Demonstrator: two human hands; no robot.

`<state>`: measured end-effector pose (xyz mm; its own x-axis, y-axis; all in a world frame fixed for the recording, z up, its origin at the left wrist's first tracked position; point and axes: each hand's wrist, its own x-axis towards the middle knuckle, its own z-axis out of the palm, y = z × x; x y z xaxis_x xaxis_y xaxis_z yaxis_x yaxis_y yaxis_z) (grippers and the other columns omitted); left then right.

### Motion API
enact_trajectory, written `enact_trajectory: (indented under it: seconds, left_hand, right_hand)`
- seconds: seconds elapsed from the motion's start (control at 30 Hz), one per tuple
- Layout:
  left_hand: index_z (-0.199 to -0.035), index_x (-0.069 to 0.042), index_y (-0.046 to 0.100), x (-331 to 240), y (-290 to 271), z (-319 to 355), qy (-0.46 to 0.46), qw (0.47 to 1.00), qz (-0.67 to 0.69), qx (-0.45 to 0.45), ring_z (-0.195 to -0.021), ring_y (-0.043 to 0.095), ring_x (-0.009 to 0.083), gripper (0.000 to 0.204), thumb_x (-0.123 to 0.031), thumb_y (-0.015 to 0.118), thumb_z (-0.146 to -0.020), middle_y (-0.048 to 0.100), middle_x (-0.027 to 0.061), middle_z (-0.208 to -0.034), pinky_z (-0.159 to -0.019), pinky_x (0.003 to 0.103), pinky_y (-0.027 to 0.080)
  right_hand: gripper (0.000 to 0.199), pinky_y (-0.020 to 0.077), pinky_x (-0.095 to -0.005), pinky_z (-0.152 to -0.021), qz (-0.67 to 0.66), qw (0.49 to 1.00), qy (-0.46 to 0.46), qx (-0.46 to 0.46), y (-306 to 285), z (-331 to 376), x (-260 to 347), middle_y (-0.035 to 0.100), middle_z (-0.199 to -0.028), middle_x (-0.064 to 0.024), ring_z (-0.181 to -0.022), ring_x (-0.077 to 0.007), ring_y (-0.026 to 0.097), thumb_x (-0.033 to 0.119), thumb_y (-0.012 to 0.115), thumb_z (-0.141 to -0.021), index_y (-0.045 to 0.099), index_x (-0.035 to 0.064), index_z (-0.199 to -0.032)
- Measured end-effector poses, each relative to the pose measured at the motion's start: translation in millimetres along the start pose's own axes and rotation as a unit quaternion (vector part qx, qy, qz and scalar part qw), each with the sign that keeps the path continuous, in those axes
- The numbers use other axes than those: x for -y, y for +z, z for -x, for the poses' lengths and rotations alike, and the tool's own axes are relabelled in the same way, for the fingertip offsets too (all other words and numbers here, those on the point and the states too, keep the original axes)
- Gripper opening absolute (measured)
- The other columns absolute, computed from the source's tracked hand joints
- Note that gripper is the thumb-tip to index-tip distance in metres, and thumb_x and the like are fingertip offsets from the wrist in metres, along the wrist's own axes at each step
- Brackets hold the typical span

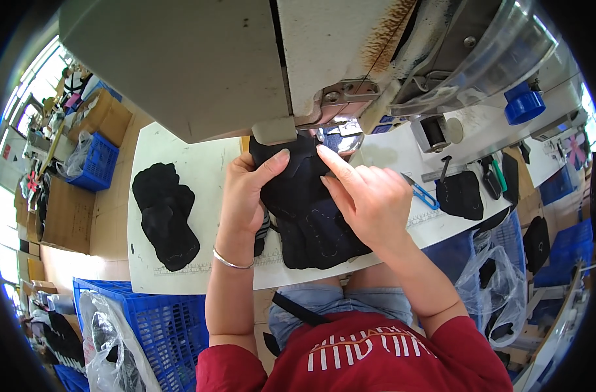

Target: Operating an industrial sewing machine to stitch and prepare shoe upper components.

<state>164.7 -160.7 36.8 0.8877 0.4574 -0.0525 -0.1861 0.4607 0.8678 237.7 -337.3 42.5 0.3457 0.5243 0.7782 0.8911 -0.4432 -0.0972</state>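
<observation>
A black fabric piece (282,186) lies under the head of the sewing machine (200,72). My left hand (242,193) grips its left side, thumb on top and the other fingers hidden beneath. At the right edge, close to the machine's needle area, my right hand (378,196) holds the cloth between a stretched index finger and the thumb. The needle itself cannot be made out. Nearer to me, a pile of black fabric pieces (324,238) with pale stitched outlines rests at the table's front edge. Something striped shows partly beside my left wrist.
More black pieces (164,219) are heaped on the white table (213,160) at left. Blue-handled snips (425,196), a black piece (461,196) and a green-handled tool (499,175) lie at right. Blue crates (174,326) flank the table. A thread spool (435,132) sits by the machine.
</observation>
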Motion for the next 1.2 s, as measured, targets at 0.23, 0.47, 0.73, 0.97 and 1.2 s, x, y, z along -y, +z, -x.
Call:
enact_trajectory:
  seconds: [0.23, 0.47, 0.73, 0.97, 1.2]
  left_hand:
    - [-0.091, 0.005, 0.066, 5, 9, 8, 0.016, 0.999, 0.040, -0.013, -0.073, 0.066, 0.0154, 0.016, -0.003, 0.070, -0.078, 0.068, 0.0112, -0.086, -0.068, 0.026, 0.055]
    - [-0.091, 0.004, 0.066, 12, 14, 12, 0.020, 0.998, 0.050, -0.037, -0.071, 0.066, 0.0149, 0.014, -0.004, 0.070, -0.079, 0.068, 0.0107, -0.085, -0.066, 0.027, 0.055]
    - [-0.095, 0.005, 0.066, 16, 25, 23, 0.047, 0.997, 0.044, -0.052, -0.076, 0.066, 0.0141, 0.016, -0.003, 0.068, -0.081, 0.068, 0.0104, -0.089, -0.072, 0.026, 0.054]
    - [-0.099, 0.005, 0.065, 21, 28, 28, 0.039, 0.997, 0.049, -0.041, -0.082, 0.065, 0.0141, 0.017, -0.004, 0.066, -0.083, 0.068, 0.0099, -0.094, -0.076, 0.026, 0.053]
    - [-0.100, 0.004, 0.064, 21, 26, 28, 0.041, 0.997, 0.052, -0.031, -0.082, 0.065, 0.0143, 0.018, -0.004, 0.066, -0.084, 0.067, 0.0098, -0.095, -0.076, 0.026, 0.053]
  right_hand:
    - [0.036, 0.0319, -0.0310, -0.045, 0.007, 1.000, -0.004, -0.004, -4, -4, -1, 0.039, -0.051, 0.0002, -0.045, -0.0166, 0.040, 0.013, 0.070, -0.075, 0.067, 0.0187, -0.111]
    - [0.034, 0.0318, -0.0311, -0.045, 0.014, 1.000, -0.013, -0.011, -3, -7, -5, 0.038, -0.052, -0.0003, -0.045, -0.0169, 0.040, 0.011, 0.068, -0.076, 0.069, 0.0191, -0.108]
    - [0.035, 0.0374, -0.0311, -0.049, -0.045, 0.999, 0.026, 0.013, -8, 1, -5, 0.048, -0.059, -0.0006, -0.052, -0.0175, 0.050, 0.011, 0.066, -0.076, 0.067, 0.0162, -0.110]
    - [0.027, 0.0440, -0.0267, -0.059, -0.383, 0.897, 0.216, 0.040, -14, 15, 13, 0.066, -0.086, -0.0088, -0.060, -0.0152, 0.056, 0.011, 0.060, -0.087, 0.063, 0.0054, -0.112]
    - [0.030, 0.0391, -0.0213, -0.058, -0.455, 0.827, 0.319, 0.089, -19, 13, 21, 0.062, -0.086, -0.0049, -0.061, -0.0056, 0.041, 0.008, 0.059, -0.086, 0.061, 0.0030, -0.116]
